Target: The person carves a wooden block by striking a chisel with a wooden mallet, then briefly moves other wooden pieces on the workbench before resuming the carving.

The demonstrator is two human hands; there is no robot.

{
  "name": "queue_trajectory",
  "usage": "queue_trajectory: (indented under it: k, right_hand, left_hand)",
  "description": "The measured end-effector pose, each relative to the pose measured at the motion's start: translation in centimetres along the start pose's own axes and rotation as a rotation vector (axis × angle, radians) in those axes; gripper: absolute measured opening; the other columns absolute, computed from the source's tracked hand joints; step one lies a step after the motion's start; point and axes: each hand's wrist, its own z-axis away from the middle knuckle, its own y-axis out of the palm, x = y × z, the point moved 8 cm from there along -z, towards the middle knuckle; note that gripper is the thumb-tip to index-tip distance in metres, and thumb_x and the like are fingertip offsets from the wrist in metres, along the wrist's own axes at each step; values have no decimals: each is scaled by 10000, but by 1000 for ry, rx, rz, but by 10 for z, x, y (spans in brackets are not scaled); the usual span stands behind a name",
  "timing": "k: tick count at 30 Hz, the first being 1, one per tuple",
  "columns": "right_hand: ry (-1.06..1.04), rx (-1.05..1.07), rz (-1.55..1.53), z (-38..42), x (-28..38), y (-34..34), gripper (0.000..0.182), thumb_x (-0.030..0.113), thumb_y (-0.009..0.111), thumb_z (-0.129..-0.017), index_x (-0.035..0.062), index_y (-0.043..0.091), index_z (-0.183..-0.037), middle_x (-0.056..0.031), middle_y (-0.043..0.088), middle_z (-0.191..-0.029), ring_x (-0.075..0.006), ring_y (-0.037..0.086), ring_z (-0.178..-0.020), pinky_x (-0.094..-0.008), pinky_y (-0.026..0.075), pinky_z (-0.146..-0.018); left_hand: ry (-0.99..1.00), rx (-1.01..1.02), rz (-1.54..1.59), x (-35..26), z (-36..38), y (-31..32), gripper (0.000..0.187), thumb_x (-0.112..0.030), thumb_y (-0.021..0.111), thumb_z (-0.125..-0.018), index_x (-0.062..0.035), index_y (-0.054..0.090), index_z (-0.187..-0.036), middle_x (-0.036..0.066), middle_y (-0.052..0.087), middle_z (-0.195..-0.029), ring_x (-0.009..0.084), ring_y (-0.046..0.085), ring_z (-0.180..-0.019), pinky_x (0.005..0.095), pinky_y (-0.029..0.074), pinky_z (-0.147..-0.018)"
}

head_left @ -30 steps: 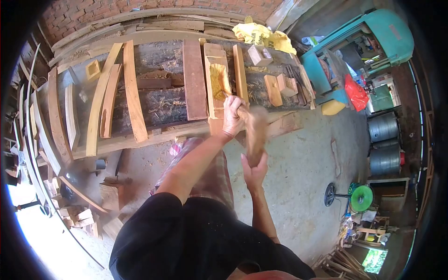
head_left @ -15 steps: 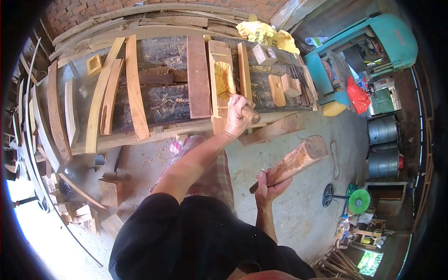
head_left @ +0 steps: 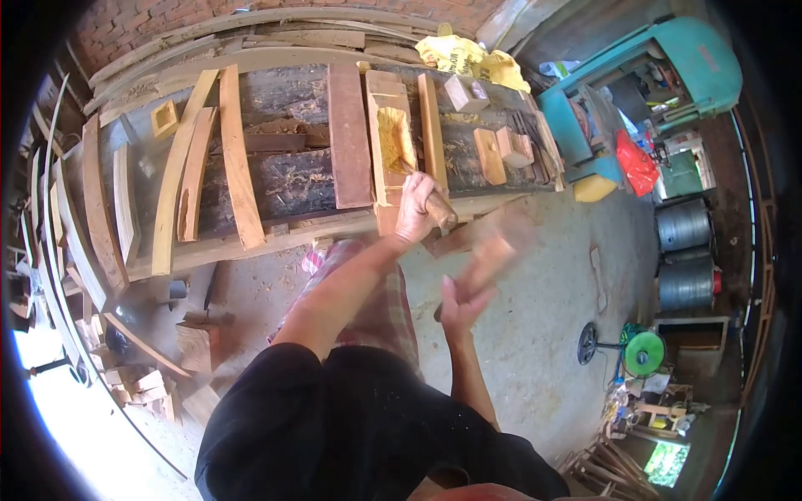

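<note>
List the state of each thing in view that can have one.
Left hand: closed round the chisel.
Chisel: tip in the hollow.
Right hand: closed round the mallet.
Mallet: apart from the chisel, motion-blurred.
Carved workpiece: hollowed out, lying on the bench.
Green fan: cannot tell if running.
Teal machine: cannot tell if on.

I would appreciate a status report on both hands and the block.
Left hand on chisel, blade in hollowed block. Right hand gripping mallet. Nothing visible between tools.
</note>
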Motion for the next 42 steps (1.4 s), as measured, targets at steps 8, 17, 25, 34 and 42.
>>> queue_trajectory:
  k: [8, 17, 25, 34, 42]
  right_hand:
    - [401, 67, -165, 8, 11, -14, 489, 85, 704, -861, -7, 393, -1227, -96, 531, -930, -131, 558, -664, -255, 509, -524]
    - [230, 137, -10, -9, 32, -38, 593, 69, 725, -821, -25, 358, -1277, -121, 546, -963, -191, 577, -813, -321, 492, -721]
    - [152, 316, 248, -28, 20, 1, 564, 163, 774, -823, -50, 451, -1233, -203, 636, -1008, -237, 628, -893, -375, 502, -775]
    - [301, 179, 5, -26, 46, -21, 560, 157, 771, -824, -41, 449, -1237, -142, 644, -886, -197, 615, -779, -339, 502, -717]
    - [-135, -26, -61, -31, 63, -45, 596, 136, 796, -800, -62, 442, -1236, -153, 642, -863, -221, 636, -780, -372, 514, -748]
  left_hand:
    - [93, 6, -37, -18, -2, -11, 292, 2, 737, -683, -79, 558, -899, 105, 545, -942, 311, 525, -926, 398, 441, -802]
    - [17, -15, -48, -17, -5, -8, 241, -25, 736, -759, -85, 520, -848, 100, 523, -874, 320, 507, -858, 405, 422, -771]
    - [-126, -63, -67, 3, -12, 1, 303, -46, 722, -638, -93, 550, -883, 116, 518, -896, 345, 492, -910, 427, 400, -790]
    - [42, -51, -13, -23, -3, -12, 240, -10, 726, -721, -82, 535, -846, 97, 524, -885, 302, 513, -852, 381, 434, -755]
    - [-140, -65, -38, -7, -10, -5, 270, -57, 742, -687, -96, 545, -868, 106, 508, -889, 335, 482, -903, 416, 398, -797]
